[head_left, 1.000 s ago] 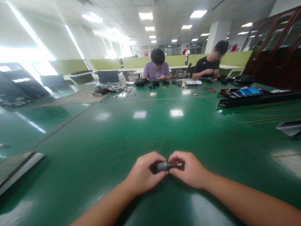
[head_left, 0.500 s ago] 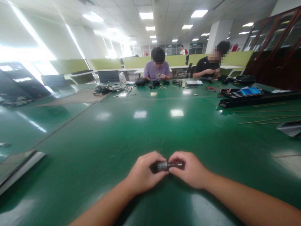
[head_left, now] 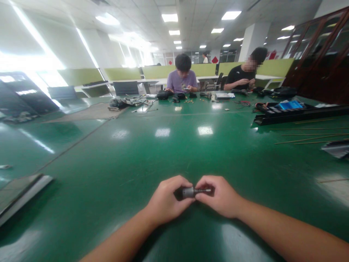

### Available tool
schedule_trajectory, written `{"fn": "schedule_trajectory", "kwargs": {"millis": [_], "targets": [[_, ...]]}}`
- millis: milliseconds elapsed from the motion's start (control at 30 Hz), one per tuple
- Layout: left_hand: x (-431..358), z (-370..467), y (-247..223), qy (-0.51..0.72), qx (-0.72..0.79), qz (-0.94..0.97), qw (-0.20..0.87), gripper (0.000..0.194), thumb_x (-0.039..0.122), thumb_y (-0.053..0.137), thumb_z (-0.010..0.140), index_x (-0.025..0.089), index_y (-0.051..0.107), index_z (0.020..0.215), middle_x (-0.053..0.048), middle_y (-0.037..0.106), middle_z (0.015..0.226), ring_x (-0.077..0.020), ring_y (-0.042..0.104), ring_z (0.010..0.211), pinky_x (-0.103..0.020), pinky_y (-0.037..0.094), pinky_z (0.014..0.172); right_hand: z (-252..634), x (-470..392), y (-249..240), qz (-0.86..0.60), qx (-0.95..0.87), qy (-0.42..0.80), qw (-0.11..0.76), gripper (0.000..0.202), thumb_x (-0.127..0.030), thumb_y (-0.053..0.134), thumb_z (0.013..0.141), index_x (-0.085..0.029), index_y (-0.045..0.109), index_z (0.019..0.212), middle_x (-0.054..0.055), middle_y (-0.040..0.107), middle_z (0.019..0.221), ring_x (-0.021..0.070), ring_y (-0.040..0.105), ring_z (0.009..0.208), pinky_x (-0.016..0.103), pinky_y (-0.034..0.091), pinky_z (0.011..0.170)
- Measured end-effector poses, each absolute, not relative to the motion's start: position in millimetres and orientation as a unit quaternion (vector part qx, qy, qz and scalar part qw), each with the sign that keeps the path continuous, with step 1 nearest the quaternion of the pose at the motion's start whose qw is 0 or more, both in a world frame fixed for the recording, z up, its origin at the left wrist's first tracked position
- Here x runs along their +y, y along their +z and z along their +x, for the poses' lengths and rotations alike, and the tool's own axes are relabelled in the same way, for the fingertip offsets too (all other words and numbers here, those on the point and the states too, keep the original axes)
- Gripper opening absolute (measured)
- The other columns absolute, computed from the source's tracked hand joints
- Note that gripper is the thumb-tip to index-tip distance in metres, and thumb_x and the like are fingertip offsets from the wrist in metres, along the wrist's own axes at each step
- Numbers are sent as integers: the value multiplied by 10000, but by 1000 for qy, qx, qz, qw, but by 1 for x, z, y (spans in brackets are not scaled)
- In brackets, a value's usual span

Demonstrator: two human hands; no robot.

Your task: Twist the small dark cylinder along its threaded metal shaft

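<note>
Close to me, above the green table, both hands hold one small grey metal cylinder with a thin dark shaft, which looks like a small motor [head_left: 188, 192]. Its shaft points right and seems ridged, with a paler tip. My left hand [head_left: 169, 198] is closed round the cylinder, thumb below and fingers above. My right hand [head_left: 219, 196] is pinched where the shaft meets the body, and the shaft shows between thumb and curled fingers. The far end of the cylinder lies in the shadow of my left palm.
The green table [head_left: 136, 153] stretches ahead. A flat panel [head_left: 21, 194] lies at left. At right are a black tray [head_left: 294, 114] with blue parts, and thin rods [head_left: 308, 138]. Tools and cables lie along the far side, where two people [head_left: 182, 78] sit working with their hands.
My hands and the motor stay almost in place. Far behind, a walking person has moved left, uncovering a red diamond on the glass.
</note>
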State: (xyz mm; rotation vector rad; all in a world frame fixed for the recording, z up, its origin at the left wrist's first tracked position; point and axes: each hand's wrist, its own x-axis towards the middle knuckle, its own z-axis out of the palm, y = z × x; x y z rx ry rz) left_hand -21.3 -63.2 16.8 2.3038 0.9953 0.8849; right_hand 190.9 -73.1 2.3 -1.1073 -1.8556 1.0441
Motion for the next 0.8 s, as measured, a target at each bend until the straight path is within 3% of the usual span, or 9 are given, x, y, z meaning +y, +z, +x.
{"fn": "schedule_trajectory", "kwargs": {"millis": [800], "targets": [[-64, -23, 16, 313, 381, 840, 227, 169, 215, 733, 740, 181, 673, 895, -35, 703, 852, -169, 654, 773, -280, 499, 712, 192, -73, 2, -440, -712, 414, 358, 67, -161, 702, 760, -158, 724, 823, 15, 694, 745, 149, 616, 681, 233, 457, 630]]}}
